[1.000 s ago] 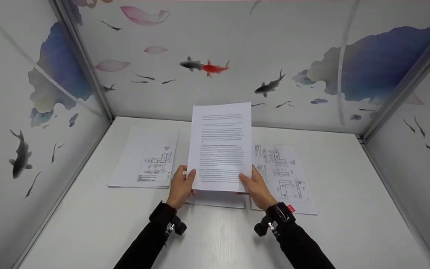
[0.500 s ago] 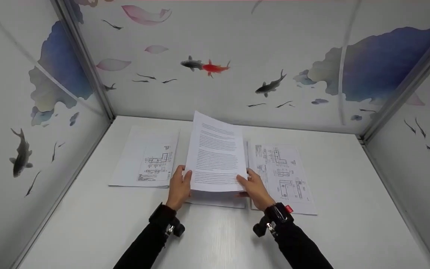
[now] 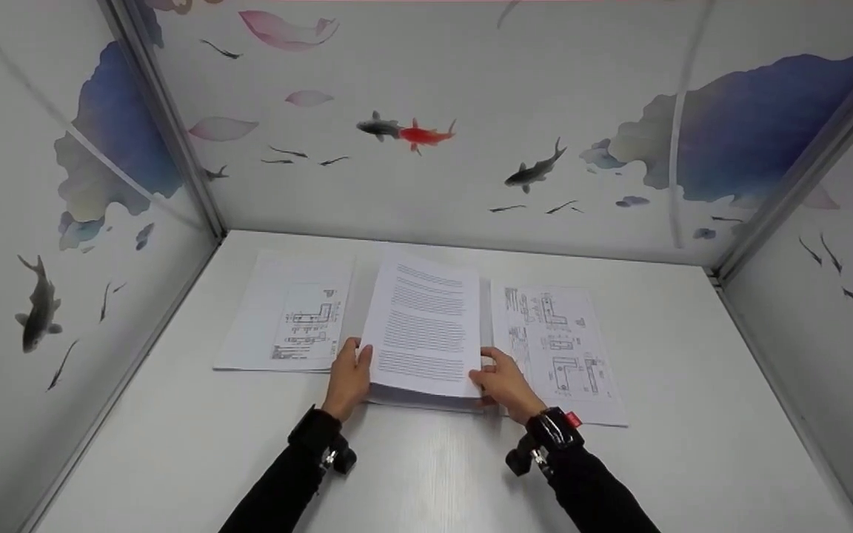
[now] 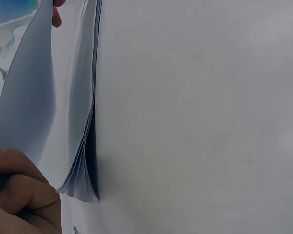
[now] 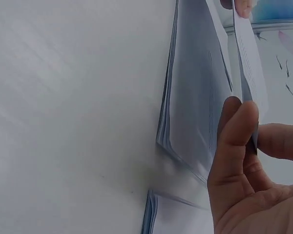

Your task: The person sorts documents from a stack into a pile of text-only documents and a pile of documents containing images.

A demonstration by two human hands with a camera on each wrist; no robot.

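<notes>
Black sleeves (image 3: 271,485), cut off by the bottom edge of the head view, come in from 7 and 5 o'clock over the white table (image 3: 426,481), each with a black wrist strap; a red tag (image 3: 573,420) on the right strap is too small to read. Taking the printed pages (image 3: 423,326) as the clock's centre, the left hand (image 3: 348,377) sits at 8 o'clock, fingers bent, gripping their left edge. The right hand (image 3: 508,385), at 4 o'clock, pinches the lower right edge between thumb and fingers. The pages, bowed and tilted, are at mid-table, over a lower stack (image 3: 426,403) mostly hidden beneath them; whether they are one sheet or several I cannot tell. They carry dense paragraphs, illegible at this size. The left wrist view shows leaves fanning apart at a corner near the left hand. At 3 o'clock lies a right-hand stack (image 3: 571,363), its top sheet bearing technical drawings with blurred labels, partly covered by the right hand; at 9 o'clock, a left-hand stack (image 3: 252,329) carries similar drawings, its lettering equally unclear. Farther off, at 12 o'clock, a red fish (image 3: 426,135) overlaps a dark one on the back wall (image 3: 426,196).
</notes>
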